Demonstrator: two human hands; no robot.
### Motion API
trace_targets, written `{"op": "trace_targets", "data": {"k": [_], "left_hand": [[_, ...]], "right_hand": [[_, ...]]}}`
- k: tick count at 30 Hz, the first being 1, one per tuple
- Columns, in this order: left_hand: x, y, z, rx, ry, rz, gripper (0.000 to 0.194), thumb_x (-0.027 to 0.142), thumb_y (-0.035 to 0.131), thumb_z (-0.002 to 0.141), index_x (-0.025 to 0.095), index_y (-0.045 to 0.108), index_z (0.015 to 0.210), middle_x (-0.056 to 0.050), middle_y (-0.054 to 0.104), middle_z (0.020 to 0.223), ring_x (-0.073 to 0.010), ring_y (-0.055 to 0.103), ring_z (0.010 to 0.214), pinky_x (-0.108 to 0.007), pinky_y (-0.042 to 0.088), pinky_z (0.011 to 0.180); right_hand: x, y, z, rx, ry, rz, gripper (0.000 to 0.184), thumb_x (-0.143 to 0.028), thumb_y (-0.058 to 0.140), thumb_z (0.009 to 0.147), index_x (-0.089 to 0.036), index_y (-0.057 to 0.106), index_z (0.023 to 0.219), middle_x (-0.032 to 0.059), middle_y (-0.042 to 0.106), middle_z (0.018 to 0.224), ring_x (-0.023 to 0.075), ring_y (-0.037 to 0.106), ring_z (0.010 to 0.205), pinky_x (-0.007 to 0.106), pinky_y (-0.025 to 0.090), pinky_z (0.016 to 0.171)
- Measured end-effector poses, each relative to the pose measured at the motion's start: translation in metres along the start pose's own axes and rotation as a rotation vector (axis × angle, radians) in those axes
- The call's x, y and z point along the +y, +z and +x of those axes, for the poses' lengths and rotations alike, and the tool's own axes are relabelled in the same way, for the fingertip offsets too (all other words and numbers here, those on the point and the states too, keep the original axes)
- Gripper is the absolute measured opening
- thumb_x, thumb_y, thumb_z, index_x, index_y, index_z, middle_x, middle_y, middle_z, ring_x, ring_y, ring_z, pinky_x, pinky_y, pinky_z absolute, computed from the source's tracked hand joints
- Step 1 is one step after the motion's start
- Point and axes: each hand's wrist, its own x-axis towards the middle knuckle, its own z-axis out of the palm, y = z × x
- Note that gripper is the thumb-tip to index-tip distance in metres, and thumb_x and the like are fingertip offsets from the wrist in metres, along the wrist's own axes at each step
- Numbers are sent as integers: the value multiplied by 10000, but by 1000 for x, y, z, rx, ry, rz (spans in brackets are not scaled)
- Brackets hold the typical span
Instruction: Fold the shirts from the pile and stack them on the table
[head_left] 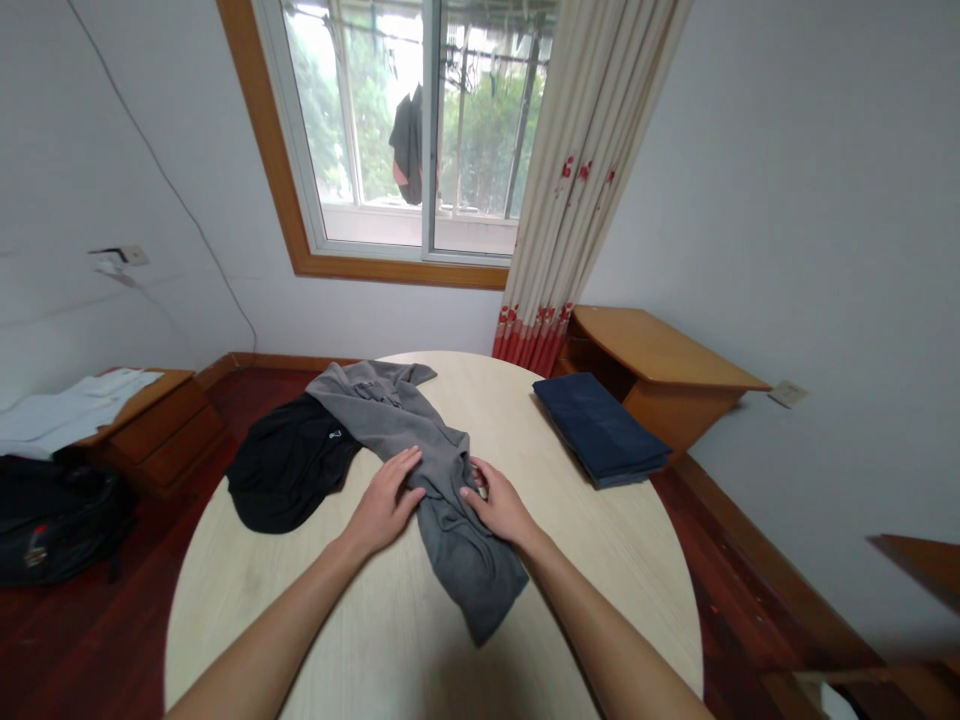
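A crumpled grey garment point(420, 432) stretches diagonally over a round pale table point(360, 640), from the far left towards me; its exact kind is unclear. My left hand point(382, 502) rests on its left edge, fingers stretched out and thumb apart. At the opposite edge, my right hand point(501, 502) has its thumb on top of the cloth and its fingers curled around the side, gripping it. Beside the garment on the left lies a black piece of clothing point(292, 465) with a small pale mark, partly under the grey cloth.
A folded dark blue stack of cloth point(600, 425) lies at the table's right edge. Behind it stands a wooden desk point(660, 345) by the curtain point(577, 150). On the left are a low wooden cabinet point(165, 430) with papers and a black bag point(60, 520).
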Motion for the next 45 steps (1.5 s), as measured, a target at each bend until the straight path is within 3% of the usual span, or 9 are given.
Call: {"op": "trace_targets", "data": {"k": [5,11,16,22,26,28,31,38,45], "left_hand": [[0,6,-3,10,-139,-350,765,583,599,899,180,397,1518,-196,493,1503,-305,494,1370,-489,352,1164],[-11,-11,3,159,-344,-571,826,696,554,866,142,458,1470,-202,610,1374,-310,582,1274,-465,435,1089],[-7,-17,6,-1,-356,-406,573,570,763,729,148,721,1114,-145,731,1160,-325,673,1088,-470,485,1024],[7,-17,4,8,-325,-445,375,546,694,796,181,711,884,-54,737,886,-247,676,862,-359,540,830],[1,-33,7,249,-397,-533,399,552,732,749,173,680,862,-25,692,829,-200,636,771,-287,509,723],[-6,-45,9,352,-405,-529,406,544,750,726,170,678,867,-16,679,825,-185,619,762,-266,487,706],[-15,-60,12,471,-412,-505,409,530,765,696,162,676,851,-9,663,801,-173,602,755,-252,468,699],[-21,-57,15,535,-441,-445,456,565,736,696,158,675,892,-34,691,873,-204,637,834,-295,502,783],[-32,-33,12,267,-503,-505,712,722,674,735,157,623,1167,-145,697,1205,-291,642,1143,-421,485,1008]], "right_hand": [[-29,-4,-7,-39,-117,113,495,-272,616,870,-222,586,1362,104,648,1212,214,600,995,386,489,906],[-52,-9,-16,-601,-106,537,584,-538,702,842,-200,635,1313,127,688,1234,239,644,1119,401,496,964],[-27,5,-13,-275,52,372,584,-540,693,838,-164,630,1280,144,691,1187,189,670,889,364,540,831],[-22,20,-14,-251,-26,140,485,-252,669,777,-194,619,1256,3,665,855,128,554,641,263,463,633],[-14,-22,-1,112,-20,37,252,-250,554,784,-184,695,983,7,631,739,163,547,651,280,440,626],[0,-56,6,462,21,-4,250,-326,541,785,-177,680,931,45,660,828,188,568,710,311,464,688],[24,-95,11,675,135,-48,393,-438,475,836,-142,638,1036,87,654,851,203,542,686,347,470,687],[46,-72,8,364,64,-174,642,-463,588,797,-138,550,1350,170,631,1306,294,615,1137,455,474,1008],[29,-61,6,159,67,-164,505,-309,590,793,-167,661,1273,144,683,1284,307,623,1210,497,435,1091]]}}
